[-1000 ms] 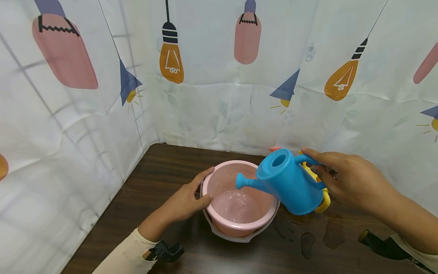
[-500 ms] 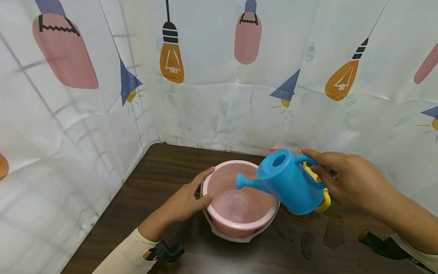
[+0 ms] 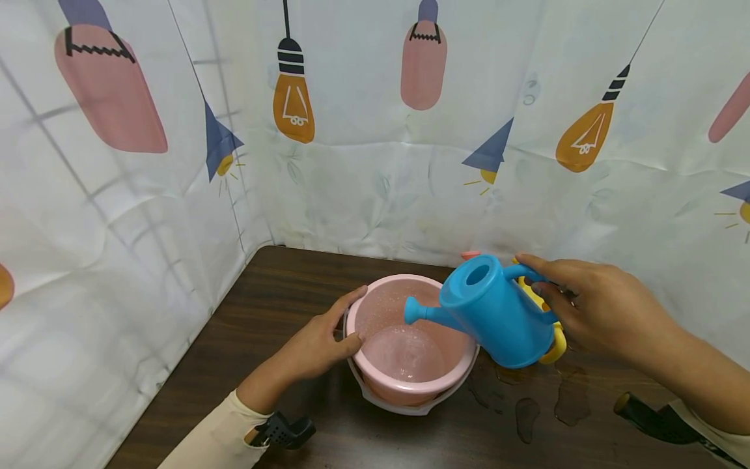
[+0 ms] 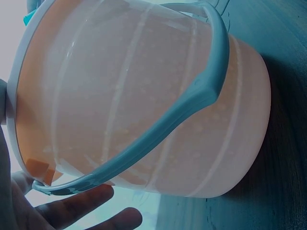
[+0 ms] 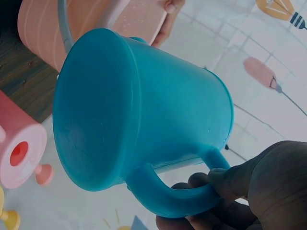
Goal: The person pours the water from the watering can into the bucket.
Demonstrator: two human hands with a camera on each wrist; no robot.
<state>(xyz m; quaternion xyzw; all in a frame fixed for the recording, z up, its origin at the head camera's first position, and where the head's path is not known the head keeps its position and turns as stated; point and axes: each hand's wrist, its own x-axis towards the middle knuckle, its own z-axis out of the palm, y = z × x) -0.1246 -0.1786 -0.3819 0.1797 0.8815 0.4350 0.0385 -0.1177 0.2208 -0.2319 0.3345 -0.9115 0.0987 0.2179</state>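
My right hand (image 3: 603, 306) grips the handle of a blue watering can (image 3: 498, 312), fingers wrapped round it in the right wrist view. The can is tilted, its spout over the mouth of a pink bucket (image 3: 404, 387). Shallow water (image 3: 404, 352) with ripples lies on the bucket's bottom. My left hand (image 3: 319, 342) holds the bucket's left rim between thumb and fingers. In the left wrist view the bucket's grey handle (image 4: 158, 134) hangs down its side, and some fingers (image 4: 76, 206) spread loosely beside it.
A yellow watering can (image 3: 553, 348) stands partly hidden behind the blue one. A pink watering can (image 5: 21, 143) shows in the right wrist view. Water puddles (image 3: 571, 394) lie on the dark wooden table (image 3: 281, 286). A printed curtain (image 3: 363, 182) borders the table's back and left.
The ripples on the water in the bucket have shifted. Both hands, the blue watering can and the bucket stay in place.
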